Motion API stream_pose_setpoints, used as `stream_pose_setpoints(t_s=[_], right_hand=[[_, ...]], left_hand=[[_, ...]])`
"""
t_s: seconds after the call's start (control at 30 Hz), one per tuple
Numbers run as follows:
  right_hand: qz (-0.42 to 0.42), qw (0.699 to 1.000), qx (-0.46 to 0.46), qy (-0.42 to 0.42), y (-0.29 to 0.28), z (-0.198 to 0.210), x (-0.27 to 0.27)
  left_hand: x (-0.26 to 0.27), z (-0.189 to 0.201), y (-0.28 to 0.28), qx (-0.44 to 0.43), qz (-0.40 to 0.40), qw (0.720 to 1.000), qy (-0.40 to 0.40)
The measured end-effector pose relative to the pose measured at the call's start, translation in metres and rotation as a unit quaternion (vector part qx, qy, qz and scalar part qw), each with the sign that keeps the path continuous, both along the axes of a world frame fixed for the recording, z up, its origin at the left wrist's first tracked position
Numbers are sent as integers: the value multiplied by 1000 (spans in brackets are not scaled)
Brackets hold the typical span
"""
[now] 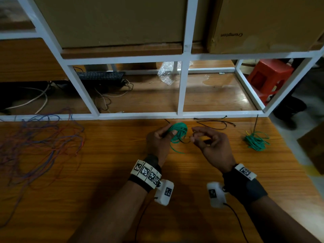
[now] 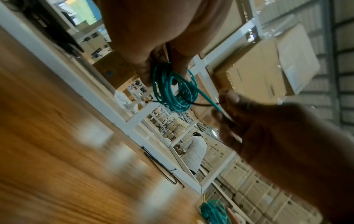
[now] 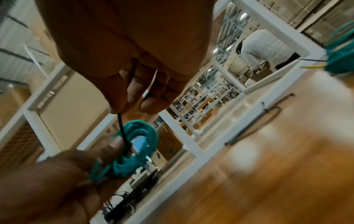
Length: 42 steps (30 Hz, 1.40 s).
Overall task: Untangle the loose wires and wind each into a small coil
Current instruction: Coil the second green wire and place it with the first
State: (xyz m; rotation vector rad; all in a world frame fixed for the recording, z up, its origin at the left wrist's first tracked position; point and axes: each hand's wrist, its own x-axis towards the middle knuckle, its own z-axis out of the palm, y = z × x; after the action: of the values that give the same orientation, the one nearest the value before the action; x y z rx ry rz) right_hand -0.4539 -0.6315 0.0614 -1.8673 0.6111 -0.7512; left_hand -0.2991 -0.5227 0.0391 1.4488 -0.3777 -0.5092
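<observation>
left hand grips green coil; right hand seemingly pinches black tie.

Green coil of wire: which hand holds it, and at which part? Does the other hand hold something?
The left hand grips the green coil at its left side. The right hand pinches a thin black tie running through the coil.

Green wire coil, black tie, orange-brown wooden table

Left hand grips a green coil above the table — right hand pinches a thin black strand beside it. 1 more green bundle lies right — red-blue tangle left.
</observation>
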Motion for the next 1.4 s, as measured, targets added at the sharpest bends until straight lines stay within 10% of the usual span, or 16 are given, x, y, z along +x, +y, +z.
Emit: stream_pose_setpoints(t_s=[0.3, 0.8, 1.0, 1.4], right_hand=[[8, 1000, 21, 0, -9, 18, 21], [-2, 997, 74, 7, 4, 18, 11], [-96, 982, -137, 88, 8, 31, 2], [-105, 973, -176, 106, 11, 31, 2]], left_hand=[[-18, 2, 1, 67, -85, 968, -225], [-11, 8, 6, 38, -164, 980, -108], [-10, -8, 3, 74, -141, 983, -95], [-12, -8, 2, 121, -143, 973, -135]])
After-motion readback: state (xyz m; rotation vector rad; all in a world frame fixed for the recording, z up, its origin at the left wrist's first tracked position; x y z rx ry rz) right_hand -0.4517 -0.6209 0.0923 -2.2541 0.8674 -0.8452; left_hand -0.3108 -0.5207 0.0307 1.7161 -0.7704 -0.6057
